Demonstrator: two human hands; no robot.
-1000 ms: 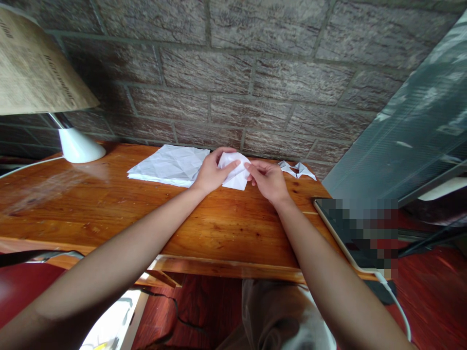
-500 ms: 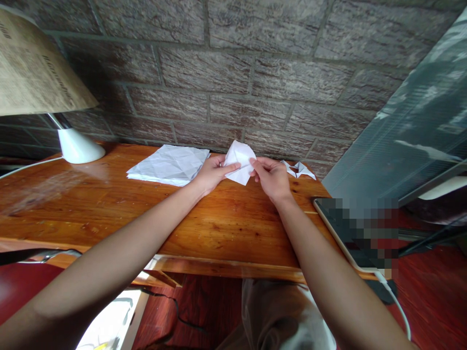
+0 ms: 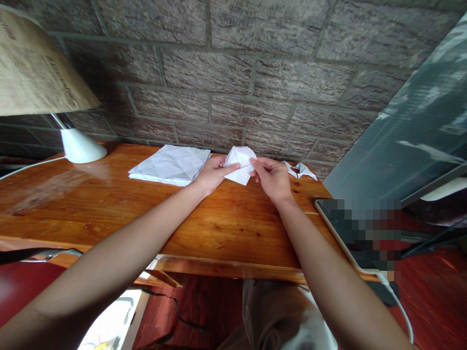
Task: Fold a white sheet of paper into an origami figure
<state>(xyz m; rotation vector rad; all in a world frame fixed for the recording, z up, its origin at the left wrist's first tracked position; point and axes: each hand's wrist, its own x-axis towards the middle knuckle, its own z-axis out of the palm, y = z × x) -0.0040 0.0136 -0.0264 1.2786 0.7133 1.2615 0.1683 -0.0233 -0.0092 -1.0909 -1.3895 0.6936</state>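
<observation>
Between my hands, above the back part of the wooden table, is a small folded piece of white paper (image 3: 241, 158) with creases and a pointed lower corner. My left hand (image 3: 216, 172) grips its left side, thumb on top and fingers behind. At the right edge, my right hand (image 3: 272, 177) pinches the paper between thumb and fingers. A stack of creased white paper sheets (image 3: 171, 164) lies left of my left hand. Just beyond my right hand sits a folded white paper shape (image 3: 301, 170). The undersides of the held paper are hidden.
A lamp (image 3: 82, 146) with a newsprint-patterned shade stands at the left of the wooden table (image 3: 219, 228). At the right edge lies a tablet (image 3: 346, 238) with a white cable (image 3: 399, 306). A stone-patterned wall (image 3: 226, 107) rises behind the table.
The top edge of the held paper sits a little lower and looks flatter than before. Both hands keep nearly the same place and grip.
</observation>
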